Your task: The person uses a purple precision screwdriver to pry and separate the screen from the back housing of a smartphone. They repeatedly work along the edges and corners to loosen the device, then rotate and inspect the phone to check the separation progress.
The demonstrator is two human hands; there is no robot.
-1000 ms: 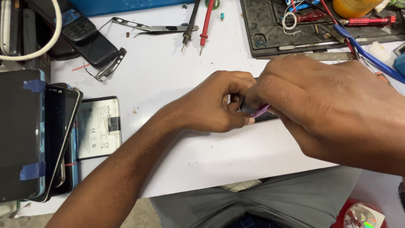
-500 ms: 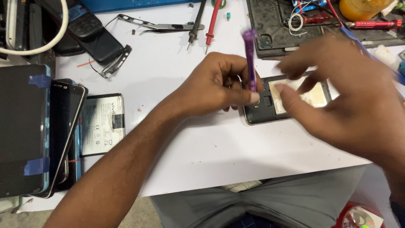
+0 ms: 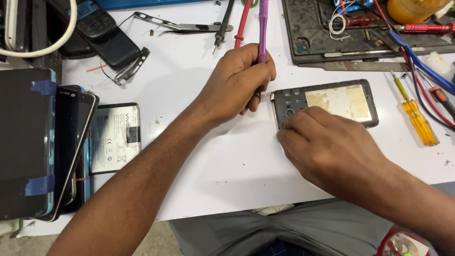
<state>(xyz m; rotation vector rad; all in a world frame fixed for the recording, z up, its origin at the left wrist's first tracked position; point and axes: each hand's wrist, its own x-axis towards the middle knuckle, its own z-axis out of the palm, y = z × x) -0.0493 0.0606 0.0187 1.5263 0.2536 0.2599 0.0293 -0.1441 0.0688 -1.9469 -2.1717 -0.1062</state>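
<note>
- We look down on a white table, its near edge running above a lap in grey trousers.
- The widest bare stretch lies in the middle, between our two forearms; clutter lines the left side and the far edge.
- Our left hand is clenched around a purple tool, held upright with its tip down near the table.
- Our right hand lies flat, fingers loosely curled and pressing on the near left corner of the phone frame; it grips nothing.
- The frame lies flat on the table, just right of the left hand, with a pale yellowish panel showing inside.
- A grey tray of small tools sits beyond the frame, close to it.
- A yellow screwdriver lies just right of the frame.
- At the left edge, a white battery with a dark label block lies beside stacked dark phones bound with blue tape.
- Tweezers and red and black probes lie at the far edge.
- Half a second ago the right hand hovered blurred over the frame; now it has come down on it, and the tool stands further from the frame.
</note>
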